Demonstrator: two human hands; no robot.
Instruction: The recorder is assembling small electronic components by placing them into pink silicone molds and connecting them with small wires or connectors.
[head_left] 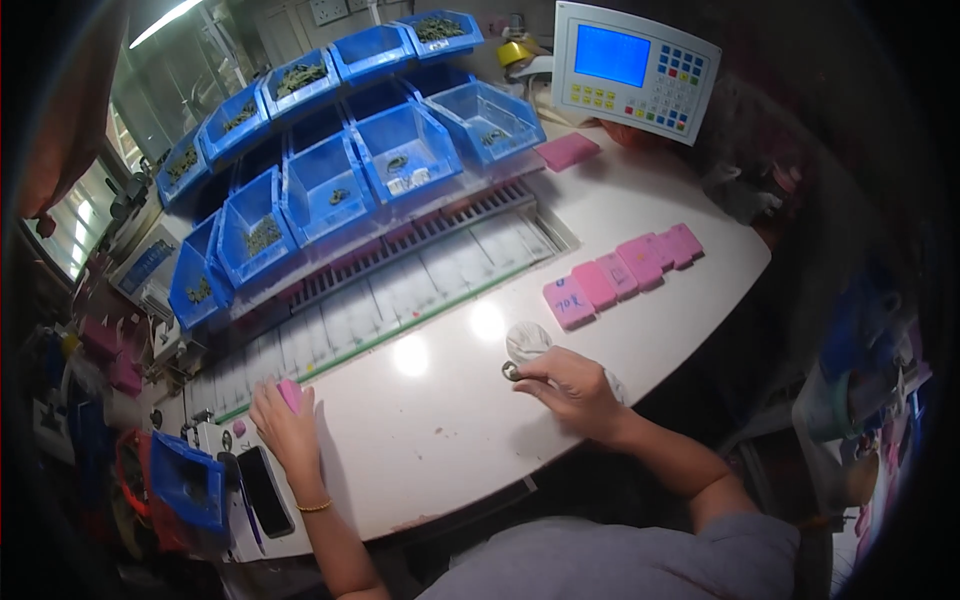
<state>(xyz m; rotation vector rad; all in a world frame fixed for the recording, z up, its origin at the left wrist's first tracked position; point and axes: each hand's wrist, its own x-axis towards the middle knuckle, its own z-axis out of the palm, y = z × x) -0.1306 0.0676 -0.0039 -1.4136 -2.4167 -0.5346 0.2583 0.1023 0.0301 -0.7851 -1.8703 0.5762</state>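
Observation:
My right hand [578,392] reaches over the white worktop, thumb and fingertips pinched on a small round metallic piece [511,371]. Just beyond those fingers lies a round, whitish, see-through item [527,341], perhaps a small plastic bag; part of it is hidden by the hand. At the left, my left hand [284,428] rests by the green-edged strip with its fingers closed around a small pink block [290,394]. Most of that block is covered by the hand.
Blue bins [330,200] with small parts stand in tiers at the back. Several pink blocks [617,273] form a row at the right, below a keypad display [636,70]. A black phone [264,490] and a blue bin [188,482] are at the left edge.

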